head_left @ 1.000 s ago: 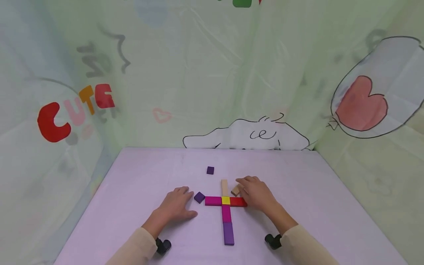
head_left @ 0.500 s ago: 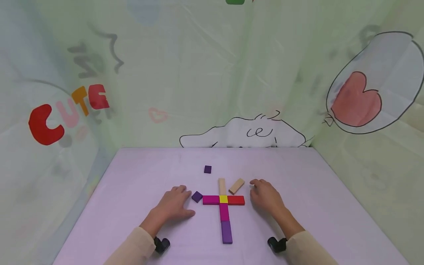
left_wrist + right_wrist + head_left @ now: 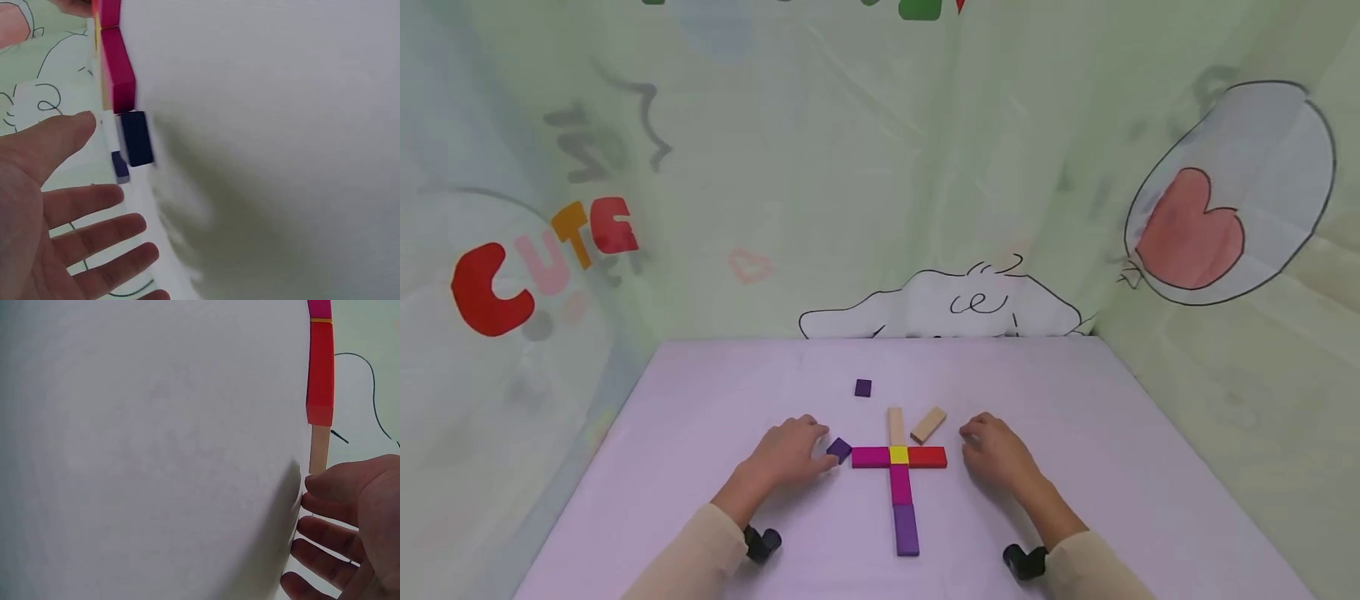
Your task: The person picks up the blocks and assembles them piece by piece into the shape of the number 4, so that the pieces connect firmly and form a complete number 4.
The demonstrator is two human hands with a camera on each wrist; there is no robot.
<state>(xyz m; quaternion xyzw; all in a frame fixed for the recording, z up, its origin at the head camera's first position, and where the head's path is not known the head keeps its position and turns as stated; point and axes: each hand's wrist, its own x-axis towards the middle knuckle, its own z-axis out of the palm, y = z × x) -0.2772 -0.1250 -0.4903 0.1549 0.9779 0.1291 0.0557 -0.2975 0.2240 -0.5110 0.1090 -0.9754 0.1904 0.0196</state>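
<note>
My left hand (image 3: 790, 451) hovers beside a dark purple block (image 3: 839, 451) at the left end of a block cross. In the left wrist view the thumb and fingers are spread to either side of this dark block (image 3: 136, 139), with no grip on it. My right hand (image 3: 997, 450) is on the right, apart from a slanted plain wooden block (image 3: 928, 425), and holds nothing. The cross has a yellow block (image 3: 898, 455) at its centre, magenta blocks left (image 3: 870, 457) and below (image 3: 900, 485), a red block (image 3: 927, 457) right and a wooden block (image 3: 896, 427) above.
A purple block (image 3: 906, 531) extends the cross toward the near edge. Farther back lies another dark purple block (image 3: 863, 388). The pale table (image 3: 737, 375) meets printed curtains (image 3: 850, 183) at the back and sides.
My right hand has drawn back to the right from the slanted wooden block, leaving it on the table. My left thumb and fingers have come closer around the near dark purple block.
</note>
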